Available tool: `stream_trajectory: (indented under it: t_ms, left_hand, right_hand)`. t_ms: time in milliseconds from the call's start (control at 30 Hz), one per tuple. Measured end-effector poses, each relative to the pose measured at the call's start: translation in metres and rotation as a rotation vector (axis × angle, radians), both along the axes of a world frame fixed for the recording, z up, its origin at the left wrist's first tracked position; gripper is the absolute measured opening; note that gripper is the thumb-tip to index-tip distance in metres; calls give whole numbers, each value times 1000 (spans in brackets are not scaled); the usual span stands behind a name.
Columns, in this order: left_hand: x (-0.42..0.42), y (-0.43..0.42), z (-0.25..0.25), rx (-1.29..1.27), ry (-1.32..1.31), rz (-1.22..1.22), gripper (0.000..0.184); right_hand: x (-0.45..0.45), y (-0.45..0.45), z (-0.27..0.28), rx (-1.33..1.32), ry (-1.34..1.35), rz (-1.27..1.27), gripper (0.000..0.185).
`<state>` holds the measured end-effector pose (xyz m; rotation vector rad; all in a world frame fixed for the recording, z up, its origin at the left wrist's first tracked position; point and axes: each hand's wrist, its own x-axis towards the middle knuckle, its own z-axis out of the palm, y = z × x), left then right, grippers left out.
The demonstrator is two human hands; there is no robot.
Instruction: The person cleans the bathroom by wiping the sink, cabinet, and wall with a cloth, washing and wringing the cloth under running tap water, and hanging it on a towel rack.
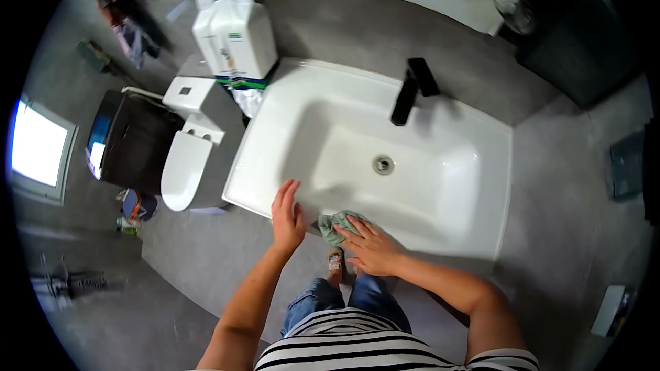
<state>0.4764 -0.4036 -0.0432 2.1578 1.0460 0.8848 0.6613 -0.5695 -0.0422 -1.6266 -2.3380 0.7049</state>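
My right hand presses a crumpled green cloth against the front rim of the white sink. Its fingers spread over the cloth's right side. To the left of the cloth, my left hand is at the sink's front edge with its fingers stretched out and nothing in them. Whether that hand touches the rim I cannot tell. A black faucet stands at the back of the basin, and a round metal drain lies in its floor.
Left of the sink is a white toilet with its lid down, beside a dark washing machine. A white package stands by the sink's back left corner. A dark cabinet or bin is at the upper right.
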Motion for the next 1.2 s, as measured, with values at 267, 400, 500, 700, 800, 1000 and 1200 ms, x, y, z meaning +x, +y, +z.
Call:
stream_trajectory:
  t_ms: [267,400,500,700,800,1000,1200]
  left_hand:
    - [-79,16,-25,-5,-17,451,64]
    - [-90,18,-21,9,-72,509,61]
    - [-103,30,-20,-11,-150,570,59]
    - [-107,70,-17,-47,-153,534,56]
    - [-95,107,-5,-54,-190,456,56]
    - [-64,172,-6,-78,-210,275,55]
    - [-22,216,-1,-81,-99,56,55]
  right_hand:
    - [-102,193,-32,279,32,133,52]
    - [-110,229,-34,411,46,-157,48]
    - [-131,193,-37,285,-130,24,48]
    - [-119,304,-40,380,-31,124,45]
    - [-58,354,-41,442,-136,-360,53]
    - [-101,294,-30,286,-114,-185,54]
    - [11,416,-52,437,-234,-623,50]
